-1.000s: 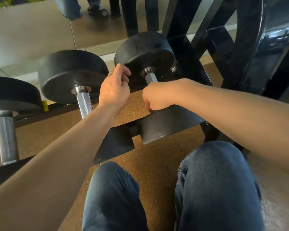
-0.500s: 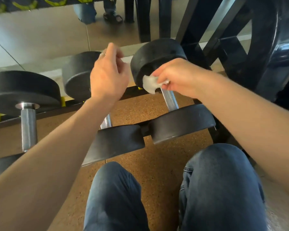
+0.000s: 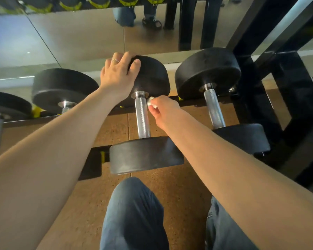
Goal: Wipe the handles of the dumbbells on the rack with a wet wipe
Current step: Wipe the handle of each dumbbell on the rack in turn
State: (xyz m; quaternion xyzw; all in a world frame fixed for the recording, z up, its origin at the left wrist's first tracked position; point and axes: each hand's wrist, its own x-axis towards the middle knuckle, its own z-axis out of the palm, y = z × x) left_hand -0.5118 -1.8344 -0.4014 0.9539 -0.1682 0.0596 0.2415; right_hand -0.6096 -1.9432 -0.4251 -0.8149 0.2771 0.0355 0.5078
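Several black dumbbells with knurled steel handles lie across a low black rack (image 3: 197, 103). My left hand (image 3: 118, 74) rests on top of the far head (image 3: 152, 76) of the middle dumbbell, fingers curved over its edge. My right hand (image 3: 163, 110) pinches a small crumpled white wet wipe (image 3: 150, 101) and holds it against the top right of that dumbbell's steel handle (image 3: 142, 118), just below the collar. The right-hand dumbbell's handle (image 3: 214, 109) stands bare beside it.
A further dumbbell (image 3: 63, 89) lies to the left, another at the far left edge. A black steel frame (image 3: 260, 73) rises at the right. Behind the rack is a mirror (image 3: 79, 38). My knees in blue jeans (image 3: 134, 213) are over the cork-brown floor.
Both hands have moved left from the rightmost dumbbell to the middle one. The left hand now rests on its far head and the right hand brings the wipe to its handle.
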